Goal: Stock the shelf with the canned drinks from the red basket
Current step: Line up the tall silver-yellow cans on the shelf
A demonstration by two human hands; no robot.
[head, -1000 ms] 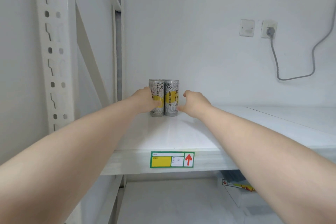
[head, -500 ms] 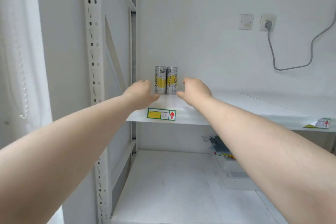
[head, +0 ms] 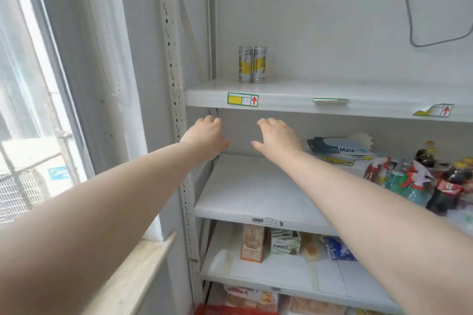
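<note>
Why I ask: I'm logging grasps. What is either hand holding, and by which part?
Nothing. The left hand and right hand are open and empty; the two silver-and-yellow drink cans stand untouched on the white shelf.

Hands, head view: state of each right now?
Left hand: open, fingers loosely spread, holding nothing.
Right hand: open, fingers loosely spread, holding nothing.

Head camera faces the shelf (head: 281,96) closely, angled slightly downward

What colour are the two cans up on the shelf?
Both cans are silver-grey with a yellow patch and dark lettering, seen in the head view.
</note>
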